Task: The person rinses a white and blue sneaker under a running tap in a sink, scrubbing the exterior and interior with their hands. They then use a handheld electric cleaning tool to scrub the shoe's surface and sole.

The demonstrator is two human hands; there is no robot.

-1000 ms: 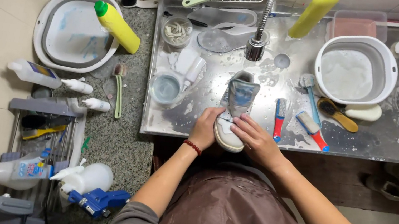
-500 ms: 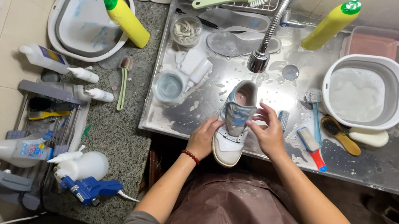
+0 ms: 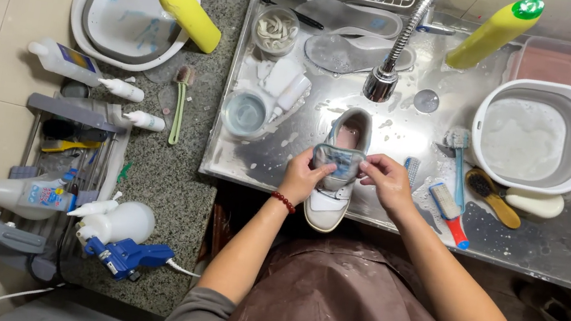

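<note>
Head view looks straight down on a wet steel sink counter (image 3: 533,238) that fills the right and centre of the frame, with a speckled stone ledge (image 3: 174,189) to its left. At the right stands a white basin (image 3: 539,133) of cloudy water, and another white tub (image 3: 127,2) sits in the upper left.

At the lower centre of the counter, by its near edge and below the faucet head (image 3: 381,84), lies the white sneaker (image 3: 335,172), toe toward you and heel toward the faucet. You seem to be in the step of opening it up — both hands pull its blue-grey tongue (image 3: 338,157) up and out across the opening. The next move, as I judge it, calls for a firm hold on the wet shoe with one hand while the other frees itself for a tool; the red-handled brush (image 3: 449,213) lies just right of your hand.

Your left hand (image 3: 304,177) comes in from below, wrist with a red bead bracelet (image 3: 283,201), fingers pinching the tongue's left edge. Your right hand (image 3: 387,183) mirrors it — thumb and forefinger pinch the right edge, the other fingers curled loosely. Both forearms angle inward over your brown apron (image 3: 339,306).
</note>
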